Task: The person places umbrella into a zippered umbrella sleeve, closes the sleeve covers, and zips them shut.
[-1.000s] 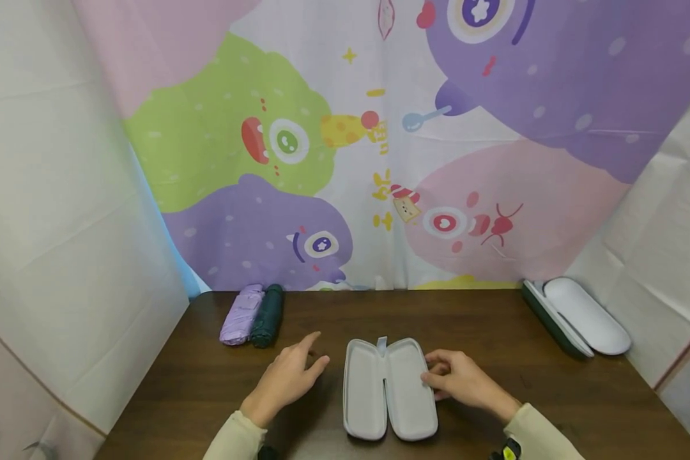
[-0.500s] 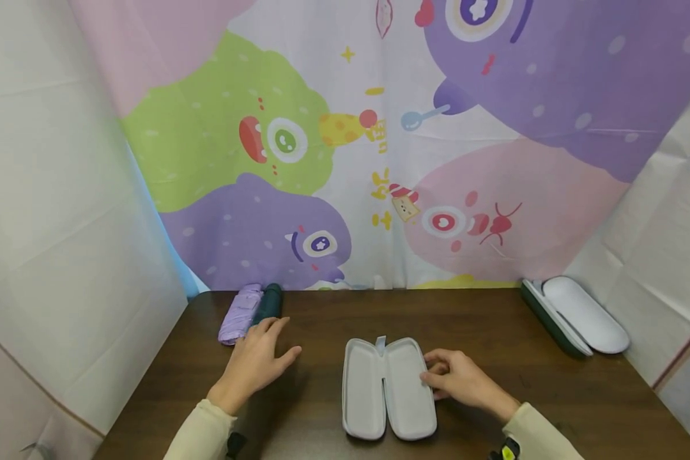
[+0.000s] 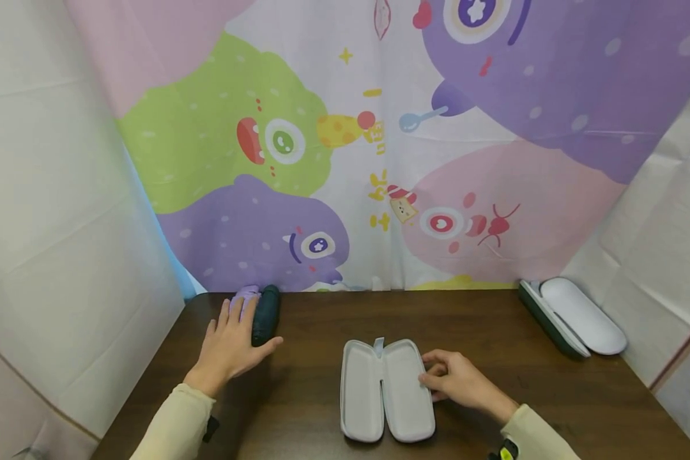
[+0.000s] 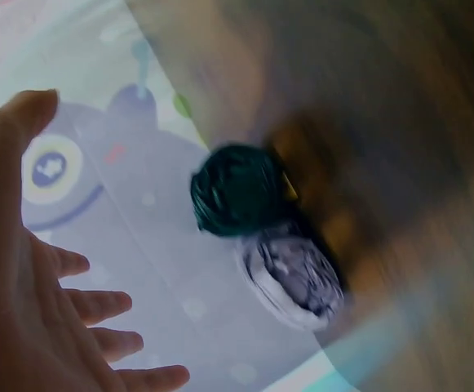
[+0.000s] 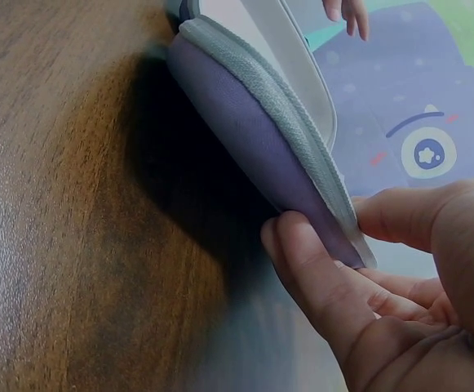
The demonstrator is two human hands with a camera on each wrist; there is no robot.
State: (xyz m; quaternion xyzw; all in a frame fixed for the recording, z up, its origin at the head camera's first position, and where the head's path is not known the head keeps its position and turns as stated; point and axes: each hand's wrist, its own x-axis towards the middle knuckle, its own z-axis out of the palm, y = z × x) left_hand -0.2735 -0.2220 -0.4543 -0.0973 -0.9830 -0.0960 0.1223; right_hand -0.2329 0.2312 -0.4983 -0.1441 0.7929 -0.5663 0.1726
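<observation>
A zip case (image 3: 409, 390) lies spread on the table, its two halves grey inside and lilac outside. My right hand (image 3: 457, 380) pinches its right rim; in the right wrist view, the thumb is on the zip edge and the fingers are against the lilac shell (image 5: 253, 139). My left hand (image 3: 227, 348), fingers spread, is over a lilac rolled fabric bundle (image 3: 245, 295), perhaps a folded umbrella, and partly hides it. Beside that lies a dark green rolled bundle (image 3: 266, 316) of the same kind. The left wrist view shows a gap between the left hand and both bundles.
A second zip case (image 3: 583, 319), dark green outside and white inside, lies spread at the table's back right. Behind the brown table (image 3: 316, 332) hangs a curtain (image 3: 374, 255) printed with cartoon monsters. White cloth walls (image 3: 63, 191) stand on both sides.
My left hand has moved left and away from the zip case to the lilac bundle, its fingers spreading; it passed in front of the green bundle. The right hand keeps its pinch in place.
</observation>
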